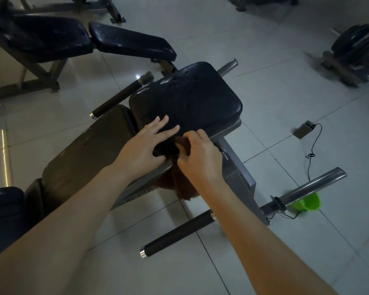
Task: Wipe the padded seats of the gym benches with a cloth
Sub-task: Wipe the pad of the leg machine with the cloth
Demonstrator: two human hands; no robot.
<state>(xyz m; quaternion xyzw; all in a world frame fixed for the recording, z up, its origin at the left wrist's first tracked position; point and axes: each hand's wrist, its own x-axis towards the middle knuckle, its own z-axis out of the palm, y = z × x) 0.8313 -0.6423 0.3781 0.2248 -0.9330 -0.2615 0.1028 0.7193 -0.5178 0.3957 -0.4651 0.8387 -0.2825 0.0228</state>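
Two bare forearms rise from the bottom edge of the frame and meet at centre, over the near edge of the padded seat (190,96). The left grip (145,143) lies flat with its fingers straight and spread, the fingertips on the black pad and the palm pressing down on the cloth (179,186). The right grip (200,158) is clamped on the cloth, fingers curled round a bunched fold just right of the left palm.

The cloth sits at the pad's near edge: a dark fold is pinned between the two grips, and a reddish-brown tail hangs below the seat, just under the right wrist. Most of the pad, toward upper centre, is bare and worn, with pale scuffs at its far left corner.

This looks like the cloth being gathered or refolded at the start of a wiping pass on this seat. The next move likely calls for getting the hanging tail up onto the pad, then sweeping with flat pressure away toward the far edge.

Another gym bench (132,42) waits at upper left; a green cup (307,202) stands on the floor at lower right.
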